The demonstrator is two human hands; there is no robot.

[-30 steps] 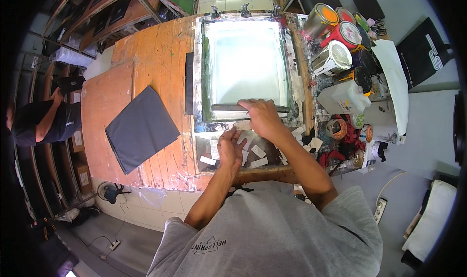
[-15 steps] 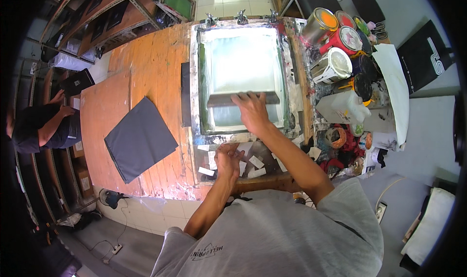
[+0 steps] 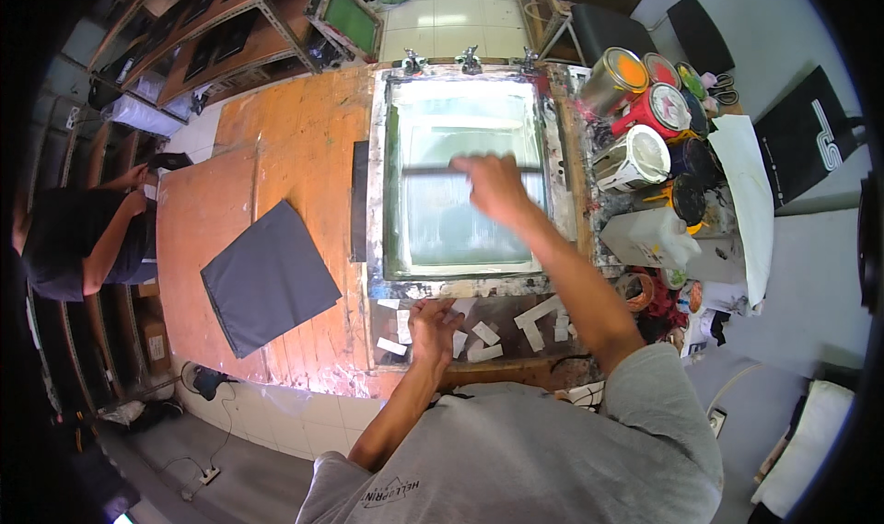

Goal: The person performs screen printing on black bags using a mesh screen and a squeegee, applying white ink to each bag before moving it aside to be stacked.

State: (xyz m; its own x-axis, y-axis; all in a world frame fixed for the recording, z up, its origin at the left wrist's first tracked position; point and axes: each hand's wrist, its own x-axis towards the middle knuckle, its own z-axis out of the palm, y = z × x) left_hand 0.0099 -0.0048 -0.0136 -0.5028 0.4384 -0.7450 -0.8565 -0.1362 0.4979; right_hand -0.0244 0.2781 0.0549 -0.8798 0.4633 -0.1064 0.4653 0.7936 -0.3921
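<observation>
At the far left a co-worker (image 3: 87,234) in a dark top bends over the shelving beside the long orange wooden table (image 3: 276,156). A dark grey fabric piece (image 3: 267,280) lies flat on that table, near its front edge and well apart from the printing gear.

In the middle of the table sits the screen-printing frame (image 3: 465,179), its pale mesh ringed by a paint-smeared border, with three metal clamps (image 3: 470,59) along its far edge. A narrow dark strip lies just beside the frame's left side.

The left hand (image 3: 433,326) rests at the near edge of the frame, fingers curled and pressing down on the tape-marked board (image 3: 479,335), among strips of white tape (image 3: 539,312). It encloses nothing that can be seen.

The right hand (image 3: 493,185) reaches across the mesh and grasps the squeegee (image 3: 433,169), a long dark bar lying crosswise over the far half of the screen. The hand is blurred, so the exact grip cannot be told, but the fingers wrap its right end.

To the right, just beside the frame, stand open paint cans (image 3: 645,110) in orange, red and white, a translucent jug (image 3: 645,238) nearer, and a white sheet (image 3: 741,192) beyond them.
</observation>
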